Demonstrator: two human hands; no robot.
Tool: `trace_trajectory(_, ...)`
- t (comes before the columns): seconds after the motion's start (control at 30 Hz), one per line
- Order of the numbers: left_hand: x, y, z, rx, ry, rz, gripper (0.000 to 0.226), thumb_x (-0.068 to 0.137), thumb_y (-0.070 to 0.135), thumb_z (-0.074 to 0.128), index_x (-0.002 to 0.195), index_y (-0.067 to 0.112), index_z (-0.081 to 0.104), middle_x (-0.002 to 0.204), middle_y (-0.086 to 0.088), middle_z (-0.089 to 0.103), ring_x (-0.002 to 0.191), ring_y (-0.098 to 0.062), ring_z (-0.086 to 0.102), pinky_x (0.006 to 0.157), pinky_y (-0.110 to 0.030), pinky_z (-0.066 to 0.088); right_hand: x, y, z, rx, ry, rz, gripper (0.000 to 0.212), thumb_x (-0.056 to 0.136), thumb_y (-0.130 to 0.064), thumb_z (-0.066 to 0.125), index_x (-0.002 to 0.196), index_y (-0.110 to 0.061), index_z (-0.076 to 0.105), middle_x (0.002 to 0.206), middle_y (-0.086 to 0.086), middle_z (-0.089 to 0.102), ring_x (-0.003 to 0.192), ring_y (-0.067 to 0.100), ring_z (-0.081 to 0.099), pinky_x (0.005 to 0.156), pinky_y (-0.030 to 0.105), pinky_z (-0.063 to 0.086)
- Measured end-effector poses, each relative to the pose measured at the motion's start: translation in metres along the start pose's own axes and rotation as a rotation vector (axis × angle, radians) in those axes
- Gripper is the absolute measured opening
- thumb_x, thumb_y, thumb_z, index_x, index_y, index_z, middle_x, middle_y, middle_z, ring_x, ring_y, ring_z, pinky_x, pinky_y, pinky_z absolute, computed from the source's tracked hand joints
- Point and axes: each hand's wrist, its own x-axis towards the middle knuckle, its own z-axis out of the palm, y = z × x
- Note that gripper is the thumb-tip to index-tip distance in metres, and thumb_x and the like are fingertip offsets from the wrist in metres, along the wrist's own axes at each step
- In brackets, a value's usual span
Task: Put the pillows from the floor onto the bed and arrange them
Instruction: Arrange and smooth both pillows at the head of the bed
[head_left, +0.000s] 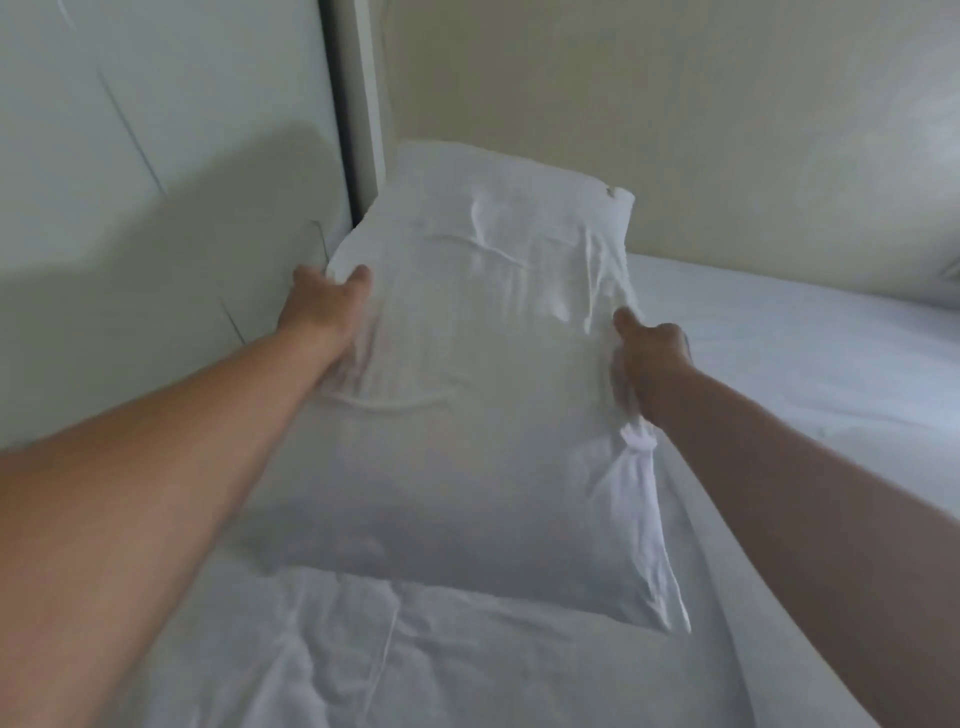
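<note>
A large white pillow (478, 374) lies lengthwise in the middle of the view, its far end against the beige wall and its near end over the bed (810, 374). My left hand (324, 312) grips the pillow's left edge, thumb on top. My right hand (652, 358) is closed on the right edge, bunching the pillowcase. A second white pillow (415, 654) lies flat under the first one's near end, creased.
A pale wardrobe door (156, 182) and its frame (358, 104) stand close on the left of the pillow. The beige wall (675, 104) runs behind the bed. White sheet stretches away to the right.
</note>
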Motion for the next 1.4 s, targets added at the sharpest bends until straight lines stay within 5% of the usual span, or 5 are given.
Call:
trace_trajectory(0.2,-0.014,-0.068,0.013,0.198,-0.4,-0.124,0.1,0.077,0.056,0.067,0.153,0.018,0.013,0.157,-0.015,0.026,0.139,-0.035,0.033,0.113,-0.045,0.031,0.002,0.049,0.016,-0.229,-0.283,0.216,0.073,0.087,-0.057,0.058,0.138,-0.006,0.045,0.137,0.015,0.051,0.121,0.042,0.051,0.087,0.048,0.04)
trace_trajectory(0.33,-0.043,-0.123,0.018,0.254,-0.535,-0.245,0.102,0.07,0.056,0.076,0.147,0.015,0.023,0.152,-0.015,0.035,0.134,-0.035,0.04,0.111,-0.046,0.035,-0.025,0.111,0.025,-0.357,-0.428,0.361,0.053,0.08,-0.052,0.069,0.108,-0.01,0.052,0.092,0.008,0.062,0.077,0.031,0.06,0.06,0.038,0.047)
trace_trajectory(0.83,-0.131,-0.101,0.041,0.788,-0.378,0.178,0.085,0.083,0.049,0.056,0.148,0.018,0.011,0.152,-0.013,0.028,0.136,-0.037,0.033,0.108,-0.057,0.028,-0.032,0.155,-0.045,-0.775,-0.31,-0.074,0.029,0.085,-0.028,0.066,0.105,-0.008,0.06,0.098,0.017,0.061,0.096,0.034,0.062,0.075,0.033,0.045)
trace_trajectory(1.2,-0.386,0.014,0.23,0.224,-0.89,0.134,0.082,0.086,0.035,0.065,0.152,0.018,0.019,0.153,-0.014,0.035,0.136,-0.028,0.04,0.111,-0.033,0.034,0.001,0.277,-0.338,-1.077,-0.21,0.107,0.135,0.052,-0.068,0.079,0.154,-0.027,0.001,0.164,0.004,0.001,0.148,0.035,0.013,0.114,0.057,0.023)
trace_trajectory(1.4,-0.454,-0.004,0.271,-0.043,-0.9,-0.114,0.082,0.082,0.017,0.071,0.151,0.017,0.027,0.147,-0.007,0.046,0.128,-0.022,0.049,0.109,-0.036,0.04,0.019,0.34,-0.32,-1.596,-0.178,-0.597,0.109,0.081,-0.033,0.068,0.153,-0.015,-0.012,0.164,0.011,-0.006,0.149,0.038,0.0,0.116,0.057,0.014)
